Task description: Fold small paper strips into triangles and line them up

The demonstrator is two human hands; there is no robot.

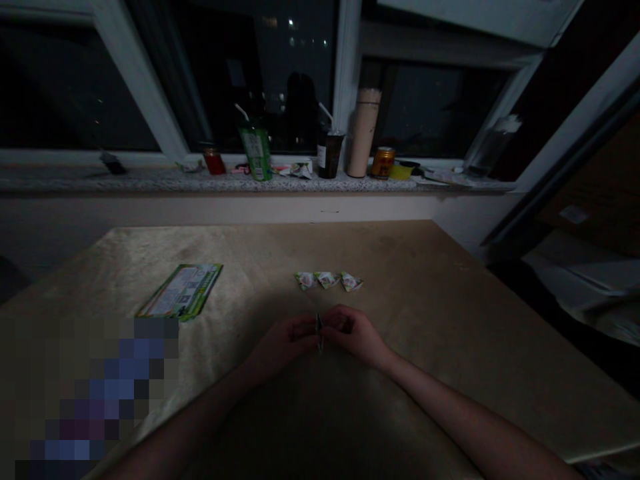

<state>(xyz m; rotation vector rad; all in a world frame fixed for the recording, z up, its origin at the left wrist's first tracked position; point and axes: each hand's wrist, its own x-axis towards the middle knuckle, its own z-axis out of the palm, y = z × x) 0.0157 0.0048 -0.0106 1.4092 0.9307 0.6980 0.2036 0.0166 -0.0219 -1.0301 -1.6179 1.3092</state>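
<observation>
My left hand and my right hand meet above the middle of the table, fingers pinched from either side on a small thin folded piece. It stands nearly edge-on to me, dark with pale edges; it looks like paper or wrapper, but the dim light hides its print. Just beyond my hands lie three small folded triangular pieces in a row, white and green: the left triangle, the middle triangle and the right triangle. A flat green-and-white printed packet or sheet rests farther left.
The table has a tan cover. Behind it, a speckled window sill carries a green cup with a straw, a dark cup, a pink flask, an orange can and a red jar. A pixelated patch covers the lower left.
</observation>
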